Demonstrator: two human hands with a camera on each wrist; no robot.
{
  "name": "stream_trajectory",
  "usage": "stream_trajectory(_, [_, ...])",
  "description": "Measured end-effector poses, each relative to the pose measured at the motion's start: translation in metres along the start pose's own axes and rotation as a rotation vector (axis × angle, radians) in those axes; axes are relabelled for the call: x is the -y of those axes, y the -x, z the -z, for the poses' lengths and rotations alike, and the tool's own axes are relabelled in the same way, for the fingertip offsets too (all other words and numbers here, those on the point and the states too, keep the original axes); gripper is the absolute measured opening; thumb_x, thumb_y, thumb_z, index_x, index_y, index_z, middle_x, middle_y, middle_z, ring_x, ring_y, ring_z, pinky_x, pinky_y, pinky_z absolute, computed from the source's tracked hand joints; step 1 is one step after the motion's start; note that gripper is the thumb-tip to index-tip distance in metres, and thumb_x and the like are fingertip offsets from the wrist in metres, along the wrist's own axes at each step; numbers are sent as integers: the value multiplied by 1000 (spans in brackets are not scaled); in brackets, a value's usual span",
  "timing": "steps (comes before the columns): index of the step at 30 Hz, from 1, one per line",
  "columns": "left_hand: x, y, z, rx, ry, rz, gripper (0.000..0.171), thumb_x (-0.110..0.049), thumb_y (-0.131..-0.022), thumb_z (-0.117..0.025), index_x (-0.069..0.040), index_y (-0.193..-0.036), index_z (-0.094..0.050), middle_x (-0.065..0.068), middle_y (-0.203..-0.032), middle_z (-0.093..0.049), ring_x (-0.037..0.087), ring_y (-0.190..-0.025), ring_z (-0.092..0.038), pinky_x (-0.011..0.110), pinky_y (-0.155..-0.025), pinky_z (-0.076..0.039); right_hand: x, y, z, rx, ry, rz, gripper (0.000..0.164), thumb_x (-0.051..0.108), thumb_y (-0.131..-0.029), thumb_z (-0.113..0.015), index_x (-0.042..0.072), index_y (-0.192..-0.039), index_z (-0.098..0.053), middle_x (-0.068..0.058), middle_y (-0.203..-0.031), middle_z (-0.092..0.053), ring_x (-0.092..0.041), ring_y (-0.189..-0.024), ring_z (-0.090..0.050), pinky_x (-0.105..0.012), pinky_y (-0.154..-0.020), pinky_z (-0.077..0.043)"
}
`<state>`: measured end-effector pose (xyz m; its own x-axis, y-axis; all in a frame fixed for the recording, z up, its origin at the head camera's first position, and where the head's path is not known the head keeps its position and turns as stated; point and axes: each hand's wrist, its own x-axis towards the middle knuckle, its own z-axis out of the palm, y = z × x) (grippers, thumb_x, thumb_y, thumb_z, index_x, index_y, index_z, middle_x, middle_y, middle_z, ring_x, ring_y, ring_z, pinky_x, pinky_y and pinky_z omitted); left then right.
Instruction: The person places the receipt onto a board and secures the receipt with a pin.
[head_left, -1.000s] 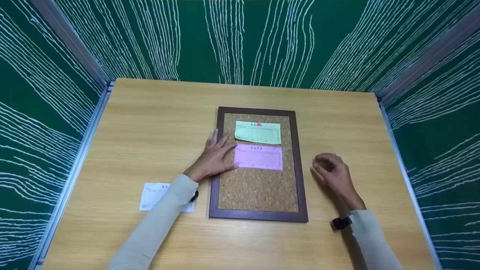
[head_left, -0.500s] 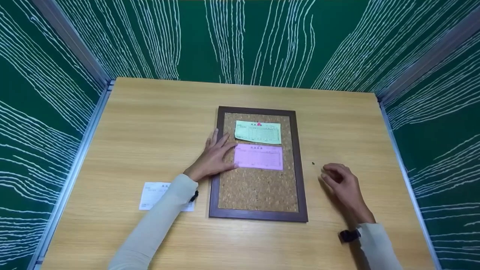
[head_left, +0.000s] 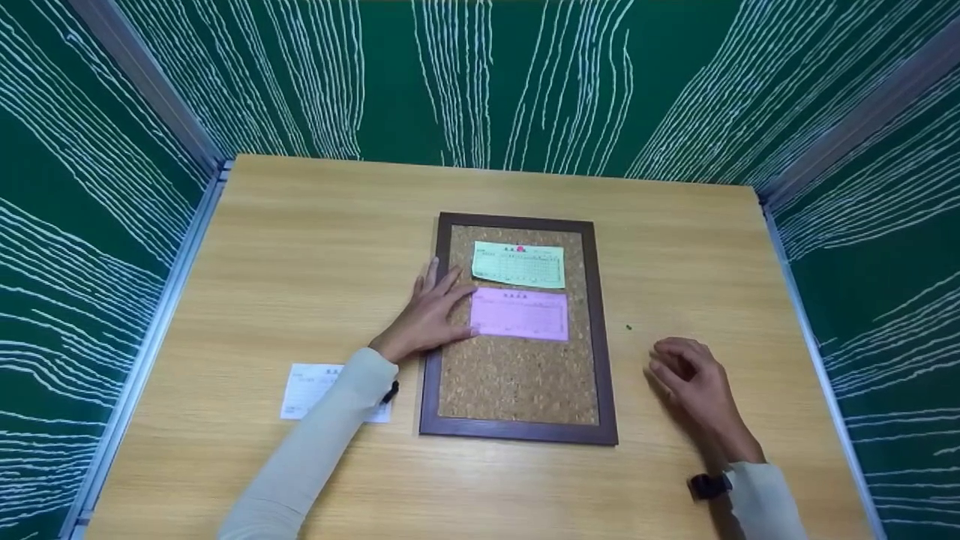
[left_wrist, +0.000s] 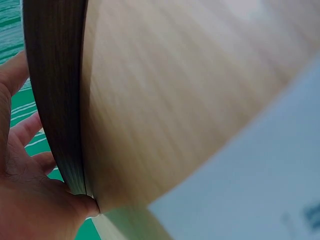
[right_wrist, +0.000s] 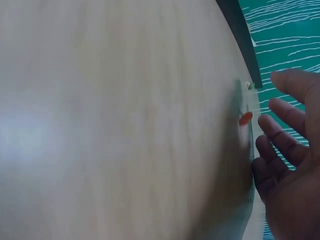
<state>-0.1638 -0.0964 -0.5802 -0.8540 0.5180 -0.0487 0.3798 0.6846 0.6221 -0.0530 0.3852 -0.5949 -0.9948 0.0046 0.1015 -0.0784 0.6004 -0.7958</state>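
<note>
My left hand [head_left: 431, 311] rests with spread fingers on the left side of a framed cork board [head_left: 517, 382]. Its thumb and index fingertips touch the left edge of a purple slip [head_left: 519, 315]. Above that slip, a green slip [head_left: 519, 265] is held by a red pushpin [head_left: 520, 248]. To the right of the board, my right hand [head_left: 697, 382] is low over the table with loosely curved fingers and nothing in them. A small green pushpin [right_wrist: 251, 86] and an orange pushpin [right_wrist: 245, 118] lie close to its fingertips in the right wrist view; the orange one is hidden in the head view.
A white slip [head_left: 307, 386] lies on the wooden table [head_left: 322, 240] left of the board, partly covered by my left forearm. Green panels [head_left: 390, 75] with white wavy lines stand around the back and sides.
My right hand has moved right and toward me, exposing the small green pushpin on the table beside the board. The left hand, board and slips stay in place.
</note>
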Motion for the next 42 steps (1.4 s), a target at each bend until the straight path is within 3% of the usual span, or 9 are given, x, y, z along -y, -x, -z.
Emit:
stream_trajectory(16, [2,-2,-1,10,21,10,80,-51,-96,-82,-18,-164,-54,14,-184,-18,45,-168,14,68,-133,3,-13,22,17,90,-136,76,24,-9,-95,-80,0,-116,-81,-22,-140,-64,-13,-135,-45,-9,-115,-33])
stream_trajectory(28, [3,-2,-1,15,17,12,81,-53,-97,-80,-18,-164,-54,14,-184,-16,44,-168,15,67,-133,3,-31,25,19,95,-55,153,28,-18,-86,-81,6,-101,-81,-25,-142,-63,-15,-139,-39,-12,-116,-24])
stream_trajectory(35, [3,-1,-2,12,15,12,81,-53,-97,-81,-18,-164,-53,15,-183,-18,44,-168,14,66,-133,4,-26,25,13,56,-28,189,22,-20,-85,-80,1,-91,-79,-30,-137,-64,-27,-135,-39,-14,-115,-22])
stream_trajectory(42, [2,-2,-2,8,12,9,82,-53,-96,-81,-17,-164,-53,15,-183,-18,46,-168,13,67,-133,4,-34,25,16,52,-9,192,27,-14,-85,-86,12,-91,-79,-21,-138,-67,-18,-136,-42,-13,-115,-24])
